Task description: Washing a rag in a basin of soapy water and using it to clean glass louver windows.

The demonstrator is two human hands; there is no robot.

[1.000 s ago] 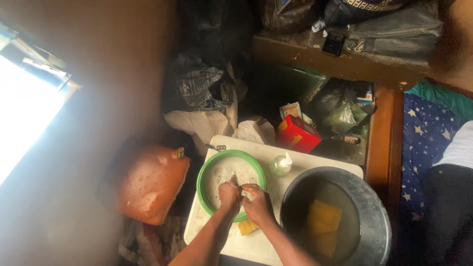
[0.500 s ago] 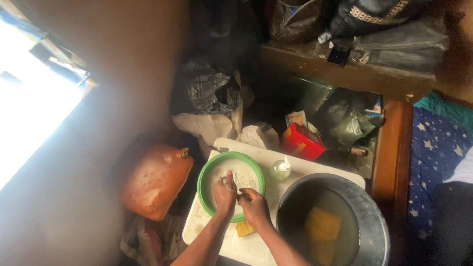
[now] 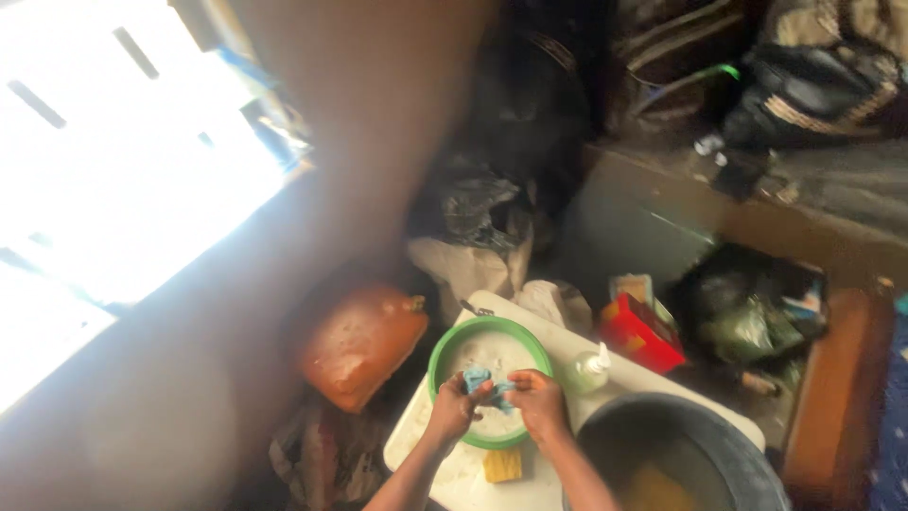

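- Left hand [image 3: 456, 409] and right hand [image 3: 537, 401] both pinch a blue cloth [image 3: 484, 384] over the green bowl [image 3: 445, 346].
- The bowl sits near the white board's [image 3: 416, 445] left edge, now with cloth raised.

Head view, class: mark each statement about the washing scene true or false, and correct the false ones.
1. Both hands, the left hand and the right hand, grip a blue cloth over the green-rimmed bowl. True.
2. The bowl stands on a black table. False: it stands on a white surface.
3. A yellow block lies by the bowl's near rim. True.
4. The orange container sits inside the dark basin. False: it sits off the white surface, on the bowl's far side from the basin.
5. A small clear bottle stands beside the bowl. True.
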